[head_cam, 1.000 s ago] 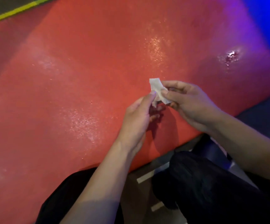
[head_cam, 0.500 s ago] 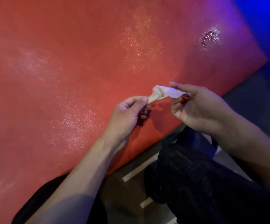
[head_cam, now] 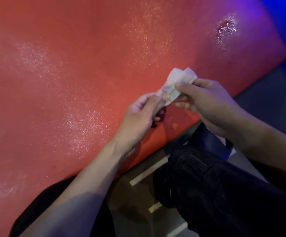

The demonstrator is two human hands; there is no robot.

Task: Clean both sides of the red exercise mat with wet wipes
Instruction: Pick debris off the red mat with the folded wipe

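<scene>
Both hands now pinch the wet wipe [head_cam: 176, 84] closer together, left hand [head_cam: 138, 117] at 7 o'clock, right hand [head_cam: 207, 103] at 4 o'clock, refolding it above the red mat [head_cam: 70, 82] for more wiping.

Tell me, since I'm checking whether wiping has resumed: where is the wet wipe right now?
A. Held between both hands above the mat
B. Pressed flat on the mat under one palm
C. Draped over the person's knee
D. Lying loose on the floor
A: the wet wipe is pinched by the left hand and the right hand, above the red mat.
</scene>
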